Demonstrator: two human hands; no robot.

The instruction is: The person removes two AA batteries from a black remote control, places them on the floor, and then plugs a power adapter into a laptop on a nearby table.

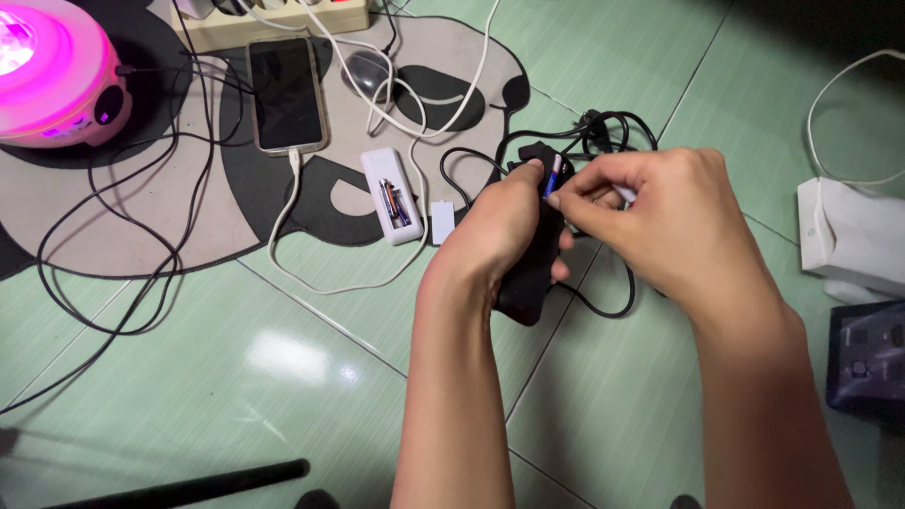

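Black remote (530,273) held upright-tilted above the green tiled floor (283,377), gripped around its body by the left hand (504,226), thumb at the top end. Right hand (650,217) pinches a small battery (551,177) between thumb and forefinger, its tip at the remote's open top. Behind the remote: tangle of black cable (603,132). Left of the remote: a white remote (394,195) lying open with two batteries showing, its loose white cover (441,222) beside it; further left, a phone (286,94) on a panda-shaped mat (189,207) and a pink lamp (52,71). Risk, judged: pinch is narrow, so the battery could slip and roll away; polarity not readable from here.
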